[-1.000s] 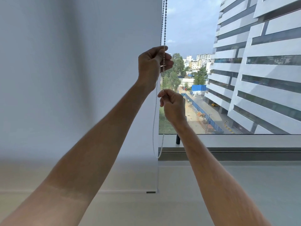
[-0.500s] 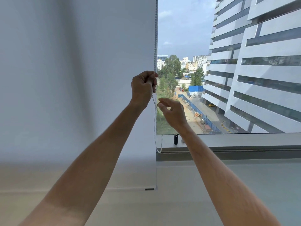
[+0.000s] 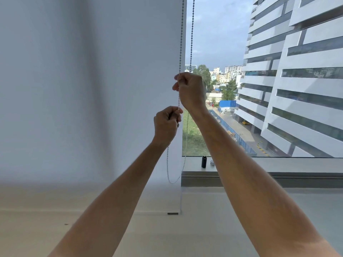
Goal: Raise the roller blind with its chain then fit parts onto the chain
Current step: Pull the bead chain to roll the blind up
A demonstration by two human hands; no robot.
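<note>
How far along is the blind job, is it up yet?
Not yet. The roller blind hangs fully down, its bottom bar below the sill. In hand: both fists grip the left strand of the bead chain, right hand above left hand. Left: raising the blind, then fitting parts; a small black cylinder on the sill may be one.

Your right hand pinches the bead chain above your left hand, both beside the lowered roller blind.
</note>
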